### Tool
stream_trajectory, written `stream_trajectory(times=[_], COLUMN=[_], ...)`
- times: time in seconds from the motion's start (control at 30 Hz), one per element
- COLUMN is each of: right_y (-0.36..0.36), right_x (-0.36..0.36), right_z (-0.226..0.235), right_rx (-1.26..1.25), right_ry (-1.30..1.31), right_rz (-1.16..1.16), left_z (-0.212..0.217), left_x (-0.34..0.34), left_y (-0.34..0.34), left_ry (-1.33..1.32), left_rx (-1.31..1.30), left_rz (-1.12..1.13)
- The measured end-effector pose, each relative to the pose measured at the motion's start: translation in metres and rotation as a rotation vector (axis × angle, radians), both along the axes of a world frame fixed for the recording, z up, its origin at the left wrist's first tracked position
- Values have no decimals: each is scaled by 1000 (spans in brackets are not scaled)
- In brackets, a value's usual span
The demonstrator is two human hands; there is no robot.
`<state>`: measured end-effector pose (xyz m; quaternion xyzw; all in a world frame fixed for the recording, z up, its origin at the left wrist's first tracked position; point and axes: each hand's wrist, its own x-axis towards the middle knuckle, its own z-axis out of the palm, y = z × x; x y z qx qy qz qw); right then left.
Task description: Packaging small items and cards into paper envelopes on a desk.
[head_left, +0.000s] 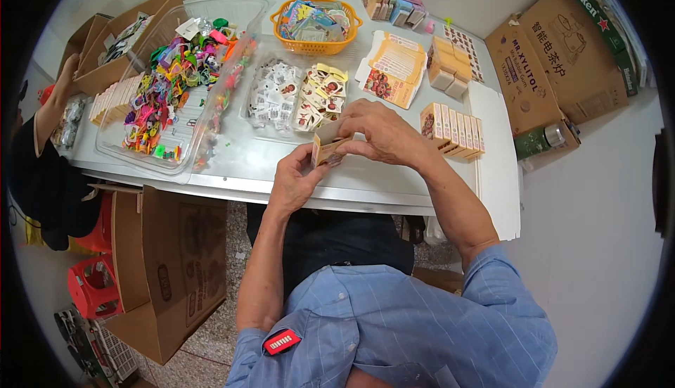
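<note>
Above the front part of the table, a small yellowish carton (323,151) is held between my two hands. My left hand (294,180) grips its lower left side between thumb and fingers. From the right, my right hand (385,135) bends over the carton's top with its fingers closed at the opening; whether something small is pinched there is hidden. Just beyond the carton lie small white packets (271,96) and yellow-and-white printed pieces (322,99) in a clear tray. To the right of my right hand stands a row of similar small cartons (453,131).
A clear bin of colourful plastic trinkets (176,85) fills the left side. Behind are an orange basket (316,49), flat printed cartons (395,71) and stacked cartons (448,68). Another person's hand (67,71) is at far left. A large cardboard box (176,268) stands below the table.
</note>
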<state>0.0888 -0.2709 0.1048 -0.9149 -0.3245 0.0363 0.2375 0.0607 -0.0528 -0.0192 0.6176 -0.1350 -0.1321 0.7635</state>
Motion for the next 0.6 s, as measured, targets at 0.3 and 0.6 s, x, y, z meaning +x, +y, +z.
stream_trajectory(times=[0.3,0.6], right_y=[-4,-124], right_x=[-18,-58], right_z=[-27,12], right_rx=[400,-47], right_ry=[-176,-234], right_rz=[-198,-550], left_z=[1,-4], left_x=[-3,-3], left_y=[-1,5], left_ry=[-19,2], left_rx=[-14,-12], left_rz=[16,26])
